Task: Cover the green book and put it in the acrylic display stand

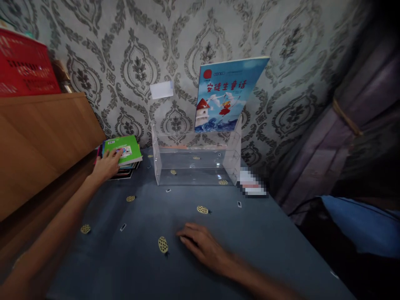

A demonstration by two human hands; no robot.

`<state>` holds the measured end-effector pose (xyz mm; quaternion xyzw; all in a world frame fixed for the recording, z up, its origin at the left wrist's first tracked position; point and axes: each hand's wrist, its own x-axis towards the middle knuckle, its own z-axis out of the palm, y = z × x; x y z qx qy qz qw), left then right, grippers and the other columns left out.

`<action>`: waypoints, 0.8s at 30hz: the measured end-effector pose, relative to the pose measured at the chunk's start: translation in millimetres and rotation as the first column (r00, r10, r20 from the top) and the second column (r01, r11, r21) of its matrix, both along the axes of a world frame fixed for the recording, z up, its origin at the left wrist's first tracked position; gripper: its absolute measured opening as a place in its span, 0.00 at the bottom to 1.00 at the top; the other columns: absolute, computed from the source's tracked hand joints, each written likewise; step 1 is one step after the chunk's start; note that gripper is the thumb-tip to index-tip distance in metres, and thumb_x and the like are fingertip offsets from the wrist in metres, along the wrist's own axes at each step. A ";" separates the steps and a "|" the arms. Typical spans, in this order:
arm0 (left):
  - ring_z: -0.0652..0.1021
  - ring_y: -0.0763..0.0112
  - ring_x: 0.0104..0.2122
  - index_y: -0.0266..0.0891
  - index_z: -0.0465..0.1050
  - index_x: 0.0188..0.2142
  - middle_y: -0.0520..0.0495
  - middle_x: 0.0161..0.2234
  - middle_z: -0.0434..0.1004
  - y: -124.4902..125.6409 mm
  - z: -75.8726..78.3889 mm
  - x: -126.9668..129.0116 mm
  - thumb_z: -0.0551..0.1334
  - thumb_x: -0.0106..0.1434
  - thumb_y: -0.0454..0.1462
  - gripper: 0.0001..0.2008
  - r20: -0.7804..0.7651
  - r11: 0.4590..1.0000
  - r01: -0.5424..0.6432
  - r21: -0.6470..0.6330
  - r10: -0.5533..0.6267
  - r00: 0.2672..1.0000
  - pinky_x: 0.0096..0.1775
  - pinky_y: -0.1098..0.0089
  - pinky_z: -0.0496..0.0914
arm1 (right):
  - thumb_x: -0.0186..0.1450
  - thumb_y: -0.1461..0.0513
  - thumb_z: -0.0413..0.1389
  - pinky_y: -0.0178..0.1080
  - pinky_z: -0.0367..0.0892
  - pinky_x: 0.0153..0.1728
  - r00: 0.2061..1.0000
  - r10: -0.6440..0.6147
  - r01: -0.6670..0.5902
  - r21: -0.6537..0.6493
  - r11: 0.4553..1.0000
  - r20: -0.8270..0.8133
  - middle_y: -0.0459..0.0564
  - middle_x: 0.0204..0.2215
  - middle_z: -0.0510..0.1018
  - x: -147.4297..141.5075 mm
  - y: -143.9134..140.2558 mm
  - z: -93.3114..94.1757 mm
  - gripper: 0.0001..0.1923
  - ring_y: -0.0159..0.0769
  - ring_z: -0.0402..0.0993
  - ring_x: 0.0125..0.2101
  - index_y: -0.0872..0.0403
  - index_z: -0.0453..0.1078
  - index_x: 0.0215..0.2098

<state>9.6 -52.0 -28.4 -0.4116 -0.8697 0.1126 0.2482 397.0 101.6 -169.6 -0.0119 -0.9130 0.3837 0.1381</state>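
Desk: The desk had a dark blue cloth with little yellow pineapple pictures on it. It was pushed up against a wall with grey swirly paper.

Cupboard: A big brown wooden cupboard stood by the left edge of the desk. A red crate sat on top of it.

Stand: A clear plastic stand stood at the back edge of the desk, near the middle.

Blue book: One blue picture book was already up in the stand. It leaned back at the right end. The rest of the stand looked bare.

Pile of books: A small pile of books lay flat at the back left corner of the desk, well apart from the stand. A green book was on top.

Left hand: The left hand reached out to the pile. Its fingers lay on the near edge of the green book. The hand was partly curled, and it did not look like it had lifted the book yet.

Right hand: The right hand lay flat on the cloth near the front edge. The fingers were loose and it held nothing.

How far along: I think one book was done and the pile was still left. The green book seemed to be the one being picked.
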 end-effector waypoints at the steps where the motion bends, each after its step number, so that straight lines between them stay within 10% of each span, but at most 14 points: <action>1: 0.65 0.44 0.63 0.40 0.54 0.69 0.35 0.65 0.62 0.3 -4.8 0.6 0.51 0.65 0.32 0.32 0.018 1.000 -0.010 0.018 0.010 1.000 0.53 0.44 0.70 | 0.75 0.58 0.48 0.41 0.70 0.54 1.000 -0.003 0.003 0.004 1.000 0.004 0.54 0.46 0.81 -0.2 0.0 0.0 0.16 0.40 0.76 0.51 0.52 0.76 0.51; 11: 0.53 0.38 0.69 0.34 0.54 0.69 0.30 0.70 0.51 -2.4 -54.4 20.3 0.49 0.64 0.27 0.33 0.039 0.986 -0.070 0.153 0.065 0.997 0.59 0.33 0.58 | 0.74 0.60 0.48 0.43 0.69 0.56 1.000 -0.011 0.011 0.022 1.000 0.014 0.55 0.48 0.80 -0.9 0.1 -1.9 0.16 0.41 0.75 0.53 0.52 0.76 0.51; 24: 0.59 0.44 0.68 0.39 0.56 0.69 0.36 0.69 0.58 -43.2 -42.2 76.5 0.48 0.63 0.26 0.34 0.058 0.992 -0.020 0.123 0.013 0.998 0.59 0.34 0.62 | 0.74 0.61 0.48 0.41 0.70 0.53 1.000 0.011 -0.011 0.007 1.000 -0.009 0.54 0.43 0.81 -1.9 -0.7 2.9 0.15 0.40 0.76 0.49 0.53 0.76 0.49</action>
